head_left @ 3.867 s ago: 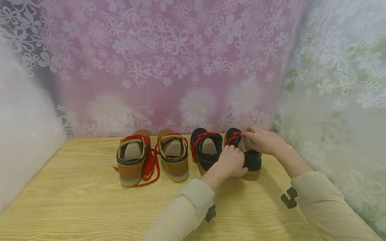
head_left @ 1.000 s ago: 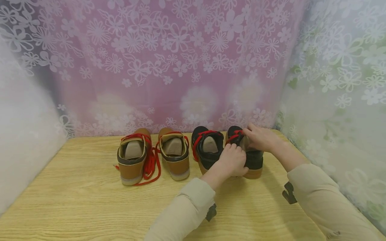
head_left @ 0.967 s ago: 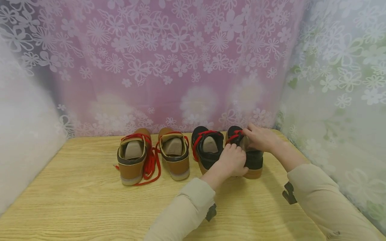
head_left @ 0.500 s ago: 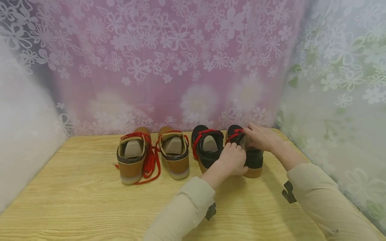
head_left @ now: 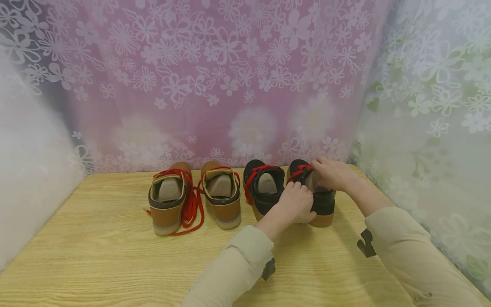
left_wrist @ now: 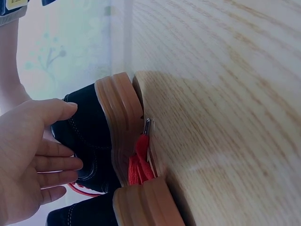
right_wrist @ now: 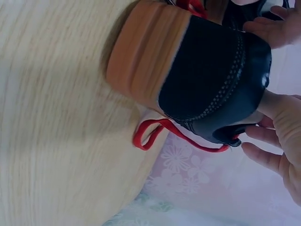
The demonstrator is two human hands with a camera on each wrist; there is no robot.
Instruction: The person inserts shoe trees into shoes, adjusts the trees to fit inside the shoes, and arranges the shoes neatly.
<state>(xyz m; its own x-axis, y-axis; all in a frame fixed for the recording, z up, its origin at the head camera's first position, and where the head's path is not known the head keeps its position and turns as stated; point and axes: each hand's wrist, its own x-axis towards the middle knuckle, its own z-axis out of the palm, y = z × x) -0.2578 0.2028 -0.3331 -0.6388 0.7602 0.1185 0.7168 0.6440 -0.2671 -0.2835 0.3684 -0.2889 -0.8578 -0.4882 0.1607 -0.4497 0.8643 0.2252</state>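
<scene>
In the head view, two black shoes with red laces stand at the right of the row. My left hand [head_left: 294, 202] lies against the inner side of the rightmost black shoe [head_left: 324, 208], thumb [left_wrist: 66, 109] near the heel, fingers [left_wrist: 61, 163] fairly straight along the upper. From above, my right hand [head_left: 333, 172] reaches into that shoe's opening and pinches the beige shoe insert [head_left: 311, 181]; its fingertips are partly hidden by the collar. The other black shoe [head_left: 264, 200] has its own beige insert [head_left: 266, 183]. A red lace [left_wrist: 139, 160] with a metal tip hangs between the two.
Two tan shoes, one [head_left: 166, 215] at the left and one [head_left: 226, 213] beside it, stand on the wooden table [head_left: 115, 264] with beige inserts inside. A bundle of red lace [head_left: 190, 213] lies between them. Pink flowered curtain [head_left: 215, 85] closes the back; pale curtain [head_left: 433, 140] borders the right.
Over the last seconds the view has shifted slightly. My right hand has lowered a little at the shoe's opening, its fingers moving slightly. My left hand stays in place against the shoe.
</scene>
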